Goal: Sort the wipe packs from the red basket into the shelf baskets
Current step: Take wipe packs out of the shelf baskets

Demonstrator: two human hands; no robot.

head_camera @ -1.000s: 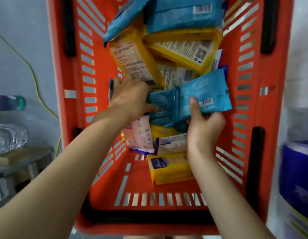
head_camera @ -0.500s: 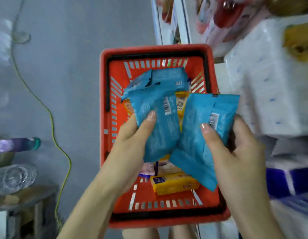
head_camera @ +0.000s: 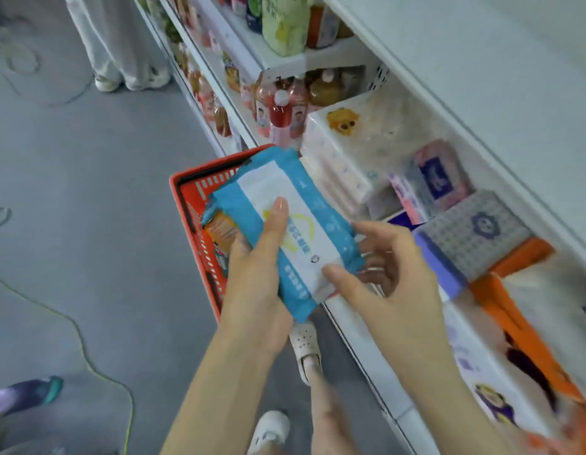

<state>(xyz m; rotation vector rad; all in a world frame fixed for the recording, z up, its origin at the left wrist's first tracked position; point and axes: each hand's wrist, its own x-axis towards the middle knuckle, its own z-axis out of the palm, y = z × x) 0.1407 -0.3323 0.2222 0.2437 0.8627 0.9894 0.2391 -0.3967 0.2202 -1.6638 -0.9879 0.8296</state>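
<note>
I hold a blue wipe pack (head_camera: 285,231) up in front of me, label side toward me, between the red basket (head_camera: 199,205) on the floor and the shelf (head_camera: 360,353) to my right; my left hand (head_camera: 255,280) grips it along its left edge, thumb lying flat up the white label and the other fingers hidden behind; my right hand (head_camera: 383,274) pinches the lower right corner with the thumb on the face, the remaining fingers spread loosely behind the pack; whether a second pack lies hidden behind the first I cannot tell.

The red basket stands below and behind the pack, partly covered by it; a yellow pack (head_camera: 221,229) shows inside, so by my reckoning the sorting is far from done; this step is the carry, out of the basket and toward a shelf place.

On the shelf to my right lie a pink and blue pack (head_camera: 433,178), a grey patterned pack (head_camera: 475,234), and an orange container (head_camera: 511,310) lower down whose edge runs toward me; the frame is blurred there, and I cannot make out which compartment already holds blue packs like mine.

The next move, as I judge it, calls for finding the matching shelf basket first; then passing the pack fully into one hand, swinging it right over the shelf lip, and laying it flat so it does not slide off the packs beside it; the film is slick, so a firm pinch matters.
</note>
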